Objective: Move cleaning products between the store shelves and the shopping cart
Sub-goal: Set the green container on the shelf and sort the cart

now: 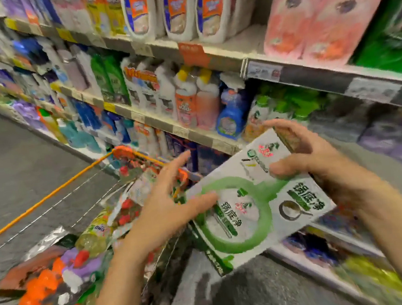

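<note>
A flat white box with a green ring and green lettering [257, 201] hangs tilted between the shelves and the shopping cart [50, 193]. My right hand [302, 156] grips its upper right edge, thumb on the printed face and fingers curled over the top. My left hand [168, 205] spreads its fingers by the box's left end, thumb touching the green ring. The cart sits at the lower left with an orange rim and holds several bottles and bagged products [66, 273].
Store shelves [209, 57] run along the right, packed with white jugs [180, 10], pink packs [324, 15], spray bottles [230, 114] and green pouches. A lower shelf edge [313, 264] lies just under the box. Grey aisle floor [17, 159] stretches to the left.
</note>
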`<act>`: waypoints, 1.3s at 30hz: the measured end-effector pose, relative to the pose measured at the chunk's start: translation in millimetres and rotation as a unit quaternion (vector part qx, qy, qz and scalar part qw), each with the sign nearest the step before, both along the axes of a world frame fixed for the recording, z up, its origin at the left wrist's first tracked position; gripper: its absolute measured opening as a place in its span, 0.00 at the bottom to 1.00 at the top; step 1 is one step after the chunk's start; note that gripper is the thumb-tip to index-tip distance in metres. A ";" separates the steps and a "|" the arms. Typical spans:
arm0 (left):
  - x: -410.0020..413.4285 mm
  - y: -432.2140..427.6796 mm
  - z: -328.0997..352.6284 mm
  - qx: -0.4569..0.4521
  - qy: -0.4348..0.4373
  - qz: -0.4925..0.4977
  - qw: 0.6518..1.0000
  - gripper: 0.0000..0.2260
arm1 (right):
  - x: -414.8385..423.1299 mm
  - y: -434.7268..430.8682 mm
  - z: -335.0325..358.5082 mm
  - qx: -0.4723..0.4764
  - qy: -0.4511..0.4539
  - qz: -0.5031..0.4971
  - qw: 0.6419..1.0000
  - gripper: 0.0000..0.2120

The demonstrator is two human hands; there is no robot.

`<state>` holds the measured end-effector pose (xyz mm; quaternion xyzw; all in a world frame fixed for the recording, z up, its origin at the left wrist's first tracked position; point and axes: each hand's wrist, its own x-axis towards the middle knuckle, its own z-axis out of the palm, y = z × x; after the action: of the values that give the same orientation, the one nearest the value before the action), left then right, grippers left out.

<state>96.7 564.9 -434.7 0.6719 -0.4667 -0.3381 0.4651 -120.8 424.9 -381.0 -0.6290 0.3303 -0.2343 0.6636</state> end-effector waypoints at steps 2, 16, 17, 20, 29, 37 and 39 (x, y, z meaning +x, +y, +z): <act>-22.5 -25.2 5.0 0.036 0.036 -0.131 0.990 0.36 | -26.2 -8.5 11.7 -0.020 0.038 0.031 0.999 0.41; -179.8 -41.1 -18.7 0.033 0.309 -0.135 0.941 0.34 | -165.0 27.5 -37.3 -0.004 -0.044 -0.114 0.993 0.49; -187.6 -42.3 -14.7 0.031 0.296 -0.137 0.945 0.32 | -169.8 40.8 -42.2 0.007 -0.076 -0.129 0.989 0.53; -215.5 -43.8 -5.2 0.022 0.302 -0.141 0.943 0.29 | -186.8 63.3 -48.4 0.006 -0.129 -0.202 0.971 0.54; -312.8 -69.8 39.4 -0.036 0.273 -0.223 0.935 0.22 | -273.5 79.7 -15.3 -0.069 -0.176 -0.345 0.919 0.45; -376.9 -101.2 70.9 -0.058 0.268 -0.310 0.910 0.21 | -330.5 71.0 19.7 -0.104 -0.216 -0.378 0.894 0.40; -390.2 -113.2 80.3 -0.055 0.269 -0.332 0.902 0.25 | -341.8 65.2 27.9 -0.115 -0.235 -0.389 0.883 0.38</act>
<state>-293.5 451.7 -354.4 0.3346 -0.5376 -0.6152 0.4697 -462.7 490.1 -353.1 -0.4486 0.3537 -0.6506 0.5003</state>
